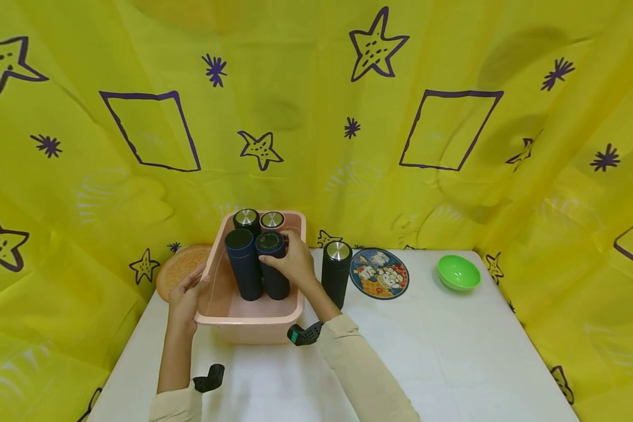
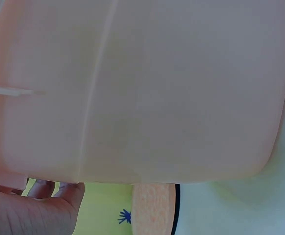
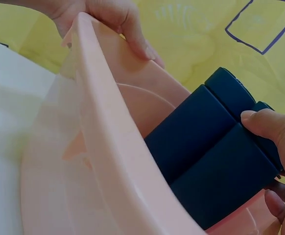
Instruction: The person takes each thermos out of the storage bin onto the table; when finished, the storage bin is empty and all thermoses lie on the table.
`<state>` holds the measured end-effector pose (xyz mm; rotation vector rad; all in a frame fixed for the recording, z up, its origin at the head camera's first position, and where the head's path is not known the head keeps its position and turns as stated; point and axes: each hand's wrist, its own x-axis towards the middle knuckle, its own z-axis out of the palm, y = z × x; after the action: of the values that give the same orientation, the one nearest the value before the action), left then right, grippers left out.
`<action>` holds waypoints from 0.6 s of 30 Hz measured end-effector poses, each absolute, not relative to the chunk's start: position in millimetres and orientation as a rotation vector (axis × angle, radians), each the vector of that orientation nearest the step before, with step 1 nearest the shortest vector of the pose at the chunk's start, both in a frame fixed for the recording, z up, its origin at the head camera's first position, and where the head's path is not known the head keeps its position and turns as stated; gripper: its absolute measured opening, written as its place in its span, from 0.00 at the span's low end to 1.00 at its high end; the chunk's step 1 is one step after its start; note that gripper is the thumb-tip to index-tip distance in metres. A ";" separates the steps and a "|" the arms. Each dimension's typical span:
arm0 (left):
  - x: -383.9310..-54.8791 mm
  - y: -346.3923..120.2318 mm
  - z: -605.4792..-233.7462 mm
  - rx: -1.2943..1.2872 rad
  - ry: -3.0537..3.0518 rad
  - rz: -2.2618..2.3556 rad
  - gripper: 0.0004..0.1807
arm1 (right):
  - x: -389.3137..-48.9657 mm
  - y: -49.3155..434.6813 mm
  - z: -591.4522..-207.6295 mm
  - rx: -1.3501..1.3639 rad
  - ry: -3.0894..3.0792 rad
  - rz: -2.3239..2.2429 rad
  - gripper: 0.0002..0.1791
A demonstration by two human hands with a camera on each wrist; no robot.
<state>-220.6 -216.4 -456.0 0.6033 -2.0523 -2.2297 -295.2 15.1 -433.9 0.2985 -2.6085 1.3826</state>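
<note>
A pale pink plastic tub [image 1: 248, 320] stands on the white table, with several vacuum flasks upright inside it. My left hand [image 1: 184, 299] grips the tub's left rim, its fingers over the edge. Within the tub, my right hand [image 1: 297, 261] holds a dark blue flask [image 1: 276, 281] near its lid, thumb on the near side. Close beside it on the left is a second dark blue flask [image 1: 245, 269]. Behind these show a black flask [image 1: 247, 220] and a pinkish flask [image 1: 272, 221] with shiny lid tops. In the right wrist view the two blue flasks lean side by side.
Just right of the tub, a black flask [image 1: 336, 275] with a silver lid top stands on the table. Beyond it lie a round patterned mat [image 1: 380, 274] and a green bowl [image 1: 459, 272]. An orange round mat [image 1: 181, 264] is partly behind the tub. Yellow curtain surrounds the table.
</note>
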 end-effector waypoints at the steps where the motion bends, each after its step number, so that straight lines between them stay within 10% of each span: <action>1: -220.9 -216.5 -455.7 0.604 -2.055 -2.227 0.28 | -295.1 15.4 -433.6 0.303 -2.603 1.384 0.39; 18: -220.8 -216.5 -457.6 0.583 -2.066 -2.216 0.28 | -296.1 18.2 -438.6 0.345 -2.556 1.422 0.38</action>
<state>-220.8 -216.5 -457.6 0.5830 -2.0655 -2.2156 -296.1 18.2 -438.6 0.3453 -2.5564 1.4219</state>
